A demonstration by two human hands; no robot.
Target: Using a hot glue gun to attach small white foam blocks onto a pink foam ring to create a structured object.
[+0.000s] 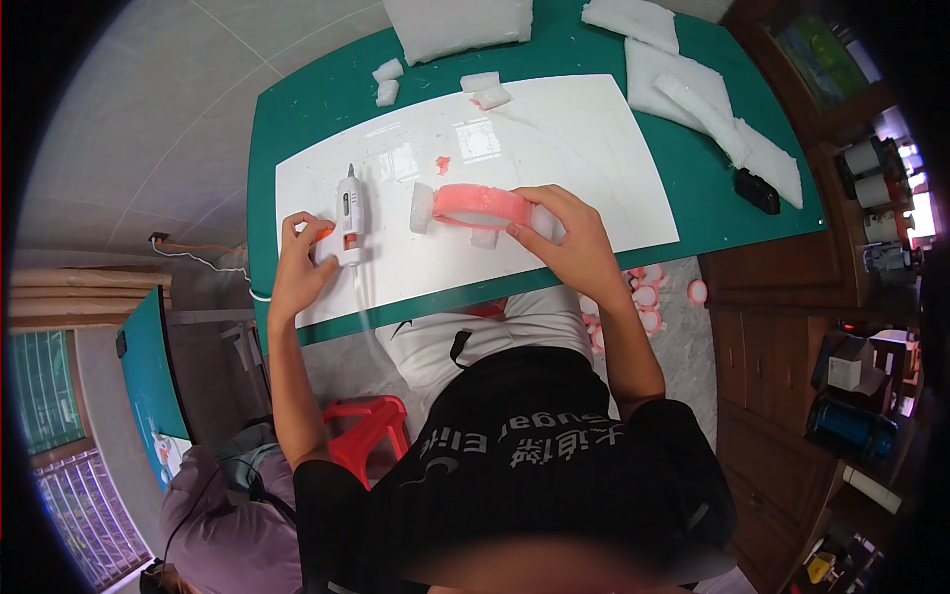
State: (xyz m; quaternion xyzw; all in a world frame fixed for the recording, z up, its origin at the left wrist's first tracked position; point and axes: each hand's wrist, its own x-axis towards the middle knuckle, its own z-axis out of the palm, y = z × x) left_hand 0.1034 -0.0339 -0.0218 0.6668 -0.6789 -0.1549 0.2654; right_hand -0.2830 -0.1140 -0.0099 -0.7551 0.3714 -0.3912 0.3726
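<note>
My left hand is closed around the handle of a white hot glue gun with an orange trigger. The gun's metal tip points toward the far side of the white board. My right hand grips the right end of a pink ring-shaped band, its thumb and fingers pinching the rim. White foam blocks sit against the ring: one foam block at its left end, another partly covered by my right hand, and a small one at its near side. Beyond the ring lies a small pink scrap.
The glossy white board rests on a green tabletop. Loose foam pieces and larger foam sheets lie toward the back and right, with a black object beside them. Several pink-and-white rings are on the floor; a red stool stands left.
</note>
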